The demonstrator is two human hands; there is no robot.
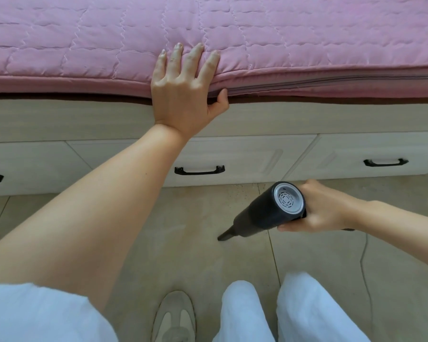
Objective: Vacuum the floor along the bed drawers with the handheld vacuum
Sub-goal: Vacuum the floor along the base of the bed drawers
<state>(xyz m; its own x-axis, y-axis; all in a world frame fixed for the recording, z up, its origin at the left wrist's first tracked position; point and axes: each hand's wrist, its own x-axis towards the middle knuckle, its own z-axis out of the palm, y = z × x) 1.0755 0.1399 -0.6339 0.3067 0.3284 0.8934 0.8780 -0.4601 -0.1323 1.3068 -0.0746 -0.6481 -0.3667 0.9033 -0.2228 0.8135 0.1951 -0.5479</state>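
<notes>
Right hand (pixel 324 208) grips the rear body of the handheld vacuum (pixel 269 213), fingers curled round the dark barrel (thumb side hidden behind it). Its grey vented end cap faces the camera, and its narrow nozzle (pixel 226 235) slants down and to the left, with the tip at or just above the floor (pixel 183 243); contact cannot be confirmed. The nozzle tip lies in front of the middle bed drawer (pixel 245 154), near it but apart, below that drawer's black handle (pixel 199 170). Left hand (pixel 183 92) rests flat on the edge of the pink quilted mattress cover (pixel 307 40), fingers straight and spread, thumb tucked under the mattress edge. A thin cord (pixel 365 272) lies on the beige tiles at right. White trouser legs (pixel 302 309) and one grey shoe (pixel 174 317) occupy the lower frame.
</notes>
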